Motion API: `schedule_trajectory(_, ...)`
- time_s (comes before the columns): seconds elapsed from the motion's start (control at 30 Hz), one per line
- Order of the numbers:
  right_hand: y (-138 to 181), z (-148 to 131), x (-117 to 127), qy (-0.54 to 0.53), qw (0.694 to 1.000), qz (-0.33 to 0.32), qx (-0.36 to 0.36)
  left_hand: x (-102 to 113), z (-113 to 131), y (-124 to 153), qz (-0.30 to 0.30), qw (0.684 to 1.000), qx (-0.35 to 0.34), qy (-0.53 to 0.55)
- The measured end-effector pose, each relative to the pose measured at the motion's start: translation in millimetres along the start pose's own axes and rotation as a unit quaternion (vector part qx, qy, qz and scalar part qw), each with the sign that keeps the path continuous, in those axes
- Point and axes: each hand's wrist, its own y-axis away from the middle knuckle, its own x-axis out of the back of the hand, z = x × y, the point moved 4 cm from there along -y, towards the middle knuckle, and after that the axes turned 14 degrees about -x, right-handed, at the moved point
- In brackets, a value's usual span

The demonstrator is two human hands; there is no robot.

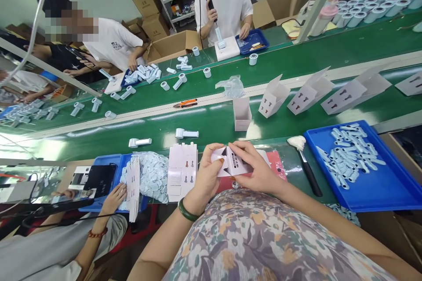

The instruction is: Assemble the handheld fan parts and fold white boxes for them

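Note:
Both my hands hold a small white folded carton (230,161) with black print, close to my body above the green bench edge. My left hand (207,176), with a green bangle at the wrist, grips the carton's left end with curled fingers. My right hand (256,167) clasps its right side, fingers wrapped over the top. A stack of flat white carton blanks (182,170) lies just left of my left hand. A red mat (275,163) shows under my hands.
A blue tray (389,184) of small pale blue parts sits at right, a black-handled brush (306,167) beside it. An upright open carton (241,114) and unfolded cartons (310,92) stand on the green conveyor (99,136). A neighbour's hand (114,197) rests at left; other people work across the belt.

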Motion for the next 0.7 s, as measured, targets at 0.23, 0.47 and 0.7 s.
schedule_trajectory(0.23, 4, 5, 1, -0.002, 0.999, -0.006, -0.031, 9, -7, -1, -0.034, 0.999, 0.004, -0.003)
schedule_trajectory(0.47, 4, 19, 2, -0.007, 0.997, 0.029, -0.069, 25, -5, -2, -0.135, 0.985, -0.102, -0.039)
schedule_trajectory(0.7, -15, 4, -11, -0.041, 0.997, 0.0, -0.061, -8, -8, -12, 0.012, 0.983, -0.151, 0.101)
